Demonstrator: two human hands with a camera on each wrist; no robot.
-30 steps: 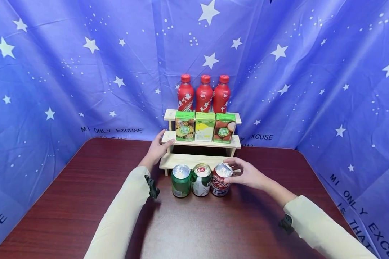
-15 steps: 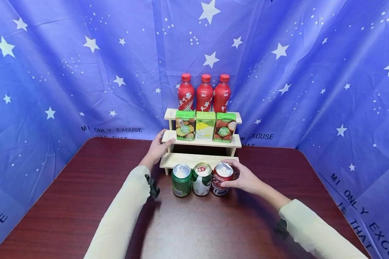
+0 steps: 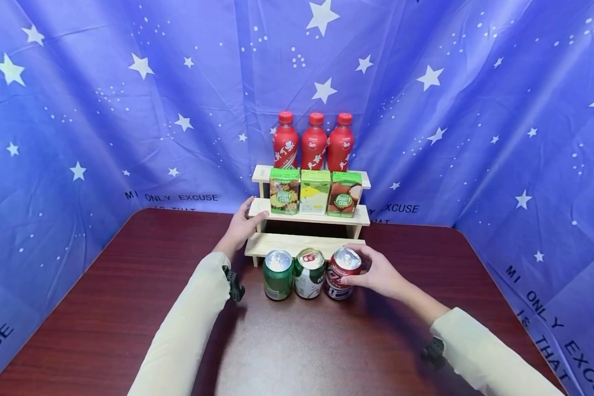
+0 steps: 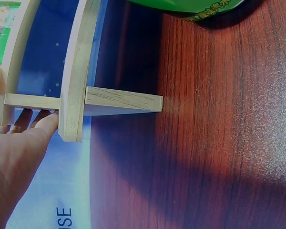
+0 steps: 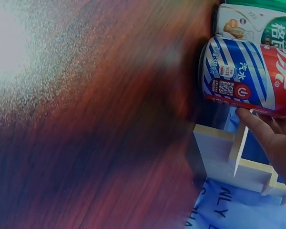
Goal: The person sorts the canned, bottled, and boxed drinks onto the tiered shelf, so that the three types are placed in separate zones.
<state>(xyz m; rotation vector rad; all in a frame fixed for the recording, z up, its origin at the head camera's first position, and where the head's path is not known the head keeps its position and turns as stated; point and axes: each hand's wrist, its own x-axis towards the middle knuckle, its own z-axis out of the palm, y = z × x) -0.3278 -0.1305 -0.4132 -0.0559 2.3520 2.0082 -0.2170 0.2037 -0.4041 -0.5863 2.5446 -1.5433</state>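
Observation:
My left hand (image 3: 238, 226) grips the left end of the middle tier of a pale wooden step shelf (image 3: 304, 242). In the left wrist view, its fingers reach under that board beside the side support. My right hand (image 3: 378, 270) holds a red soda can (image 3: 340, 278), thumb at the front and fingers round the far right side. The can stands upright in front of the lowest tier; its blue-and-white striped lower part (image 5: 240, 71) shows in the right wrist view. To its left stand a green-and-white can (image 3: 309, 279) and a green can (image 3: 278, 281).
Three red bottles (image 3: 314, 144) stand on the top tier. On the middle tier are three juice cartons, with the yellow-green one (image 3: 314, 192) between the two others. A blue star-printed curtain (image 3: 188, 99) encloses the dark red wooden table (image 3: 297, 346).
The right thumb has moved lower on the front of the red can, and the hand has closed round it. The can has shifted slightly right. The left hand keeps its place on the shelf.

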